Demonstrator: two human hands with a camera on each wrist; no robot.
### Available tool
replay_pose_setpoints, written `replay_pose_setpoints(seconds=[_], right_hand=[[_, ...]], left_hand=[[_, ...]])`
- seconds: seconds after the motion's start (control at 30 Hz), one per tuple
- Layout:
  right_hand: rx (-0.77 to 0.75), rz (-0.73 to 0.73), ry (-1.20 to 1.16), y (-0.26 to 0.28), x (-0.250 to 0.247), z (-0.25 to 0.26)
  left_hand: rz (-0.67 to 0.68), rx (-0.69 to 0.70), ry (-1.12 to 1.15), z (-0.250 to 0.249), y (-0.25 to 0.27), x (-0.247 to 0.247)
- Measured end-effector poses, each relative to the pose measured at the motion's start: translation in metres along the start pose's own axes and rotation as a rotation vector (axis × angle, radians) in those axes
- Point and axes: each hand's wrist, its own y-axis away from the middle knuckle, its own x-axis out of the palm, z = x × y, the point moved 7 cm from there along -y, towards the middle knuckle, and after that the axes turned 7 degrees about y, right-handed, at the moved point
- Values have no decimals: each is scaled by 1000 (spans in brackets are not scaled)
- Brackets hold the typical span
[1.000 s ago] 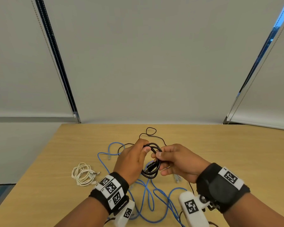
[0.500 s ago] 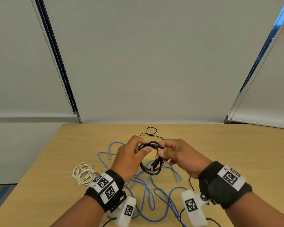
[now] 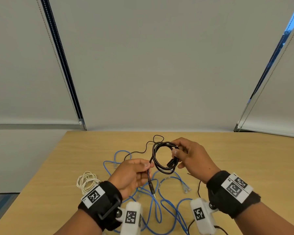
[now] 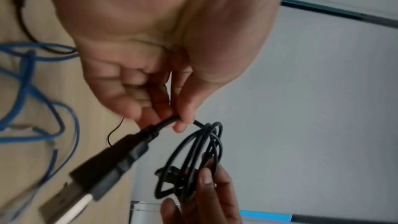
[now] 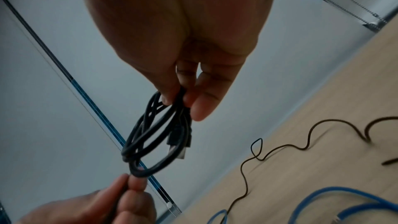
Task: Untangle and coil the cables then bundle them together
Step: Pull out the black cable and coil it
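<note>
1. Fingers and thumb of the right hand (image 3: pixel 194 160) curl round one side of the coiled black cable (image 3: pixel 161 156), so the loops hang in the air off its fingertips, clear of the table (image 3: pixel 244 158).
2. Opposite it, the left hand (image 3: pixel 131 175) pinches the loose tail of that same cable between thumb and forefinger, just below the coil's near-left edge.
3. From this pinch the tail drops under the left palm and ends in a plug (image 3: pixel 151 188) that dangles above the blue strands.
4. The left wrist view shows the thumb (image 4: pixel 187 108) pressed on the thin lead just beyond the plug's collar, with the coil (image 4: pixel 193 159) close past the fingertips.
5. The right wrist view shows several turns gathered at the right fingertips (image 5: pixel 200 108), with a connector end lying inside the loops (image 5: pixel 176 139).
6. Beneath and between both hands a loose blue cable (image 3: pixel 156 209) sprawls over the table in wide tangled loops, its clear plugs (image 3: pixel 185 188) lying below the right wrist.
7. Beyond the left hand, and partly behind the coil, a thin black wire (image 3: pixel 139 150) snakes across the wood.
8. Just outside the left wrist a white cable (image 3: pixel 87 181) lies wound in a small bundle on the table.
</note>
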Motion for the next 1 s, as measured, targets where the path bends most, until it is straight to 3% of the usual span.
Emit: replay_pose_setpoints(seconds=[0.17, 0.27, 0.53, 0.63, 0.73, 0.87, 1.0], right_hand=[[-124, -59, 247, 0, 2, 4], [-235, -103, 431, 7, 11, 13], [-116, -8, 317, 28, 51, -5], [45, 82, 56, 35, 64, -19], [123, 74, -90, 39, 66, -24], [207, 54, -236, 39, 65, -30], [335, 67, -500, 44, 71, -39]], left_hand=[[-2, -109, 326, 12, -3, 3], [-28, -65, 534, 14, -3, 7], [-248, 105, 560, 20, -4, -16], [-313, 168, 487, 16, -5, -23], [-330, 286, 318, 7, -4, -19], [-248, 407, -41, 1, 1, -3], [-311, 557, -370, -8, 8, -1]])
